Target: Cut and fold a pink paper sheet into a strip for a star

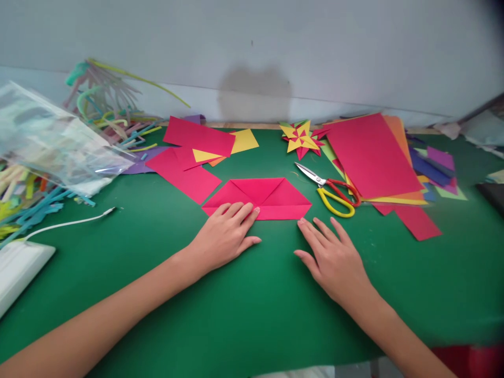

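Observation:
A folded red paper (275, 197) lies flat on the green table, its outline six-sided, with a folded strip along the near edge and diagonal creases above it. Over its left near part rests my left hand (224, 233), palm down, fingertips on the paper and thumb stretched to the right. My right hand (331, 257) is at the right near corner of the paper, its index fingertip at or just beside that corner, fingers spread and holding nothing. Beyond the right hand lie scissors (326, 186) with one red and one yellow handle.
Red sheets (187, 176) and yellow paper (244, 142) lie behind on the left. A red and yellow paper star (301, 137) sits at the back, beside a stack of coloured paper (374, 157). Pipe cleaners, a plastic bag (59, 142) and a white box with a cable (23, 268) occupy the left.

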Motion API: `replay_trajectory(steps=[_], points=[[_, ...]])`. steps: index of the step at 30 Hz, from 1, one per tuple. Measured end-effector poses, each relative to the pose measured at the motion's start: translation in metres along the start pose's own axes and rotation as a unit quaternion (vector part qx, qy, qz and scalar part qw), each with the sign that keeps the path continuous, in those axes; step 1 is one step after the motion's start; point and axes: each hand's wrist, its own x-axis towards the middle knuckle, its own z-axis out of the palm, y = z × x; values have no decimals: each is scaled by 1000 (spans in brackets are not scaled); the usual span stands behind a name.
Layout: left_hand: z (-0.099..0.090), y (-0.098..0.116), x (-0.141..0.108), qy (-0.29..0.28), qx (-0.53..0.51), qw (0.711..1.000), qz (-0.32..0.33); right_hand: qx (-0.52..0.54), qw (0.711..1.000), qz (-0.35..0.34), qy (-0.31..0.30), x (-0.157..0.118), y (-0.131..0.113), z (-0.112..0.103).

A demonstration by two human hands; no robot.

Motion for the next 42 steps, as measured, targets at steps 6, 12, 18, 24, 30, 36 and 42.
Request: replay_trajectory(steps=[6, 12, 18, 24, 30, 36, 42], points=[[1, 0, 0, 6, 2, 1000, 3, -9, 999, 32, 31, 19, 1, -16], [3, 0, -1, 11, 1, 1000, 2, 83, 992, -100, -5, 59, -15, -9], [3, 0, 0, -4, -7, 1000, -2, 127, 980, -141, -68, 63, -10, 19], [2, 1, -2, -12, 4, 1000, -4, 139, 978, -137, -73, 60, -9, 24], [0, 1, -7, -13, -27, 999, 28, 132, 980, -131, -68, 60, -13, 25], [6, 4, -10, 7, -67, 997, 32, 138, 979, -126, -76, 61, -13, 24], [9, 6, -17, -9, -79, 997, 19, 149, 979, -124, -70, 60, -12, 26]])
